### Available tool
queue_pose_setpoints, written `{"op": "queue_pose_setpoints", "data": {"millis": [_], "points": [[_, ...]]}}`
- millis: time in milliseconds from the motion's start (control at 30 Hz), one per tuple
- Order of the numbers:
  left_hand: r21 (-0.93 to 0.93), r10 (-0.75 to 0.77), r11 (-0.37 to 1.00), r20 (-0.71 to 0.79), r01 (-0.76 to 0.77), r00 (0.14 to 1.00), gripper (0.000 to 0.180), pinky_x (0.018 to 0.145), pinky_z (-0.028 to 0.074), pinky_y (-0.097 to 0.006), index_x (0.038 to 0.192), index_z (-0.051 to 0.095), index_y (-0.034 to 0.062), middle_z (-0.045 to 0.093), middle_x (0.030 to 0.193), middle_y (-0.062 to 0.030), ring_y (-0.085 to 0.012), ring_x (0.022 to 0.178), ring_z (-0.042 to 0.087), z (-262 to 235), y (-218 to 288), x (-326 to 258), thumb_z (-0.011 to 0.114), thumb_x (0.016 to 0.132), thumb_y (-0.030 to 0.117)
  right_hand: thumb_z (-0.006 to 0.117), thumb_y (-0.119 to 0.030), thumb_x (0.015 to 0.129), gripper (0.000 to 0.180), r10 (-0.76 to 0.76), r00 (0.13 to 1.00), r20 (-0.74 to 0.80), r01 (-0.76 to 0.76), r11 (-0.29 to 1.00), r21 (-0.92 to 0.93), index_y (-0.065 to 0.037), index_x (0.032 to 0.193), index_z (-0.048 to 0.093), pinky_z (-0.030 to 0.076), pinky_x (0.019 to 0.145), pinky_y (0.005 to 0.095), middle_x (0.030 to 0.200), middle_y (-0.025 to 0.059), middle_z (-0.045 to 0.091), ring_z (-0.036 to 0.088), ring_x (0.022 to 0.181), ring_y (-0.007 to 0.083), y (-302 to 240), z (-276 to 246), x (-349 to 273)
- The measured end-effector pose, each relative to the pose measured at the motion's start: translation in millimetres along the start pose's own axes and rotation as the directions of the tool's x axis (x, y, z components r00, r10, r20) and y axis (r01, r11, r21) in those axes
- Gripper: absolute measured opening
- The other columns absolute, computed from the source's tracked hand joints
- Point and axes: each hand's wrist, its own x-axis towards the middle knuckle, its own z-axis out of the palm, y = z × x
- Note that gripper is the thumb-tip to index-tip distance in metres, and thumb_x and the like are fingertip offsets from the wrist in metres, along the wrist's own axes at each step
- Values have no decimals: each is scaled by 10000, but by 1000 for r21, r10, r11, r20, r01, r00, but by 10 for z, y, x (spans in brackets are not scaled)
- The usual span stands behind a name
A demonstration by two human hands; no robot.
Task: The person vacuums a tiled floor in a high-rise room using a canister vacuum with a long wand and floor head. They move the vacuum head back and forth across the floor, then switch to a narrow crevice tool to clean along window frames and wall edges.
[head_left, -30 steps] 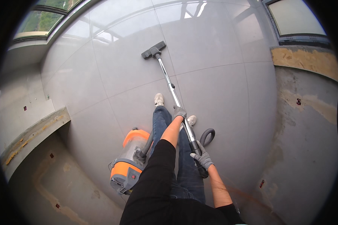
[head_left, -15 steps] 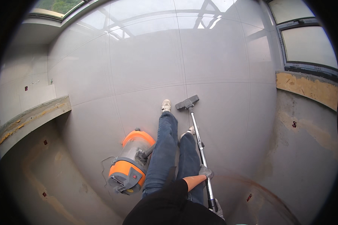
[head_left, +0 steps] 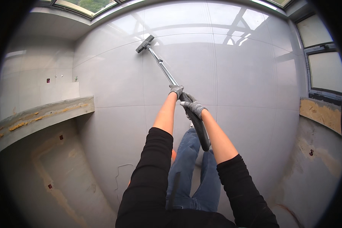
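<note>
Both my hands wear grey gloves and grip a vacuum cleaner wand point(head_left: 164, 69), stretched out ahead and to the left. My left hand point(head_left: 176, 90) is closed round the metal tube near its upper end. Just behind it, my right hand point(head_left: 193, 106) wraps the black handle where the ribbed hose point(head_left: 200, 129) joins. At the far end, the wide grey floor head point(head_left: 144, 44) rests on the glossy tiles. Of the orange vacuum cleaner point(head_left: 173, 156) only a sliver shows beside my left arm; the rest is hidden.
Large pale grey floor tiles point(head_left: 178, 125) spread around my legs. A rough concrete ledge point(head_left: 45, 114) juts in at left, another ledge point(head_left: 320, 115) at right below a framed window point(head_left: 325, 70). A thin cord point(head_left: 117, 176) lies left of my arm. More window panes line the far edge.
The wand has swung from beside my right leg to far ahead and left, its floor head now well away from my feet. Both arms have stretched forward, and my arm now covers most of the vacuum cleaner.
</note>
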Motion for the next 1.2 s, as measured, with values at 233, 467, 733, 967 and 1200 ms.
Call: {"op": "queue_pose_setpoints", "data": {"millis": [233, 467, 733, 967, 1200], "points": [[68, -36, 997, 51, 33, 998, 711, 807, 545, -414, 1267, 229, -77, 566, 1139, -271, -311, 952, 639, -562, -196, -7, 662, 791, 226, 714, -257, 829, 796, 122, 993, 6, -122, 992, 41, -256, 1483, 262, 423, 369, 345, 712, 65, 559, 507, 452, 181, 152, 563, 394], [74, -59, 996, 231, 43, 971, 731, 687, 572, -401, 1234, 237, -91, 555, 1048, -267, -289, 830, 648, 703, -1075, -442, 699, 736, 180, 791, -269, 748, 819, 92, 967, -238, -132, 978, -160, -242, 1455, 379, 454, 396, 314, 758, 62, 578, 540, 498, 165, 1114, -297, -732], [425, 5, 894, 305, -141, 952, 464, 760, 534, -338, 1049, 545, -54, 660, 890, -158, -266, 840, 658, 2021, -1972, -1183, 604, 789, 327, 787, -263, 753, 775, -3, 935, -355, -111, 948, -300, -198, 1433, 422, 536, 536, 331, 1009, 115, 608, 617, 668, 206, 2093, -1085, -2463], [-180, -199, 948, 309, 262, 930, 576, 475, 554, -405, 1159, 248, -19, 575, 794, -181, -277, 588, 637, 3451, -2766, -2493, 664, 760, -16, 788, -233, 757, 753, 147, 880, -452, -200, 977, -70, -160, 1422, 442, 517, 822, 311, 1131, 97, 620, 609, 894, 183, 3351, -1925, -4071], [198, -148, 978, 422, 69, 894, 594, 479, 524, -388, 1134, 285, -19, 607, 759, -135, -239, 557, 620, 5056, -4692, -4525, 690, 714, 91, 813, -196, 721, 756, 400, 755, -519, -232, 904, 360, -146, 1389, 462, 525, 527, 281, 996, 66, 615, 581, 624, 140, 4637, -2054, -6265]]}}
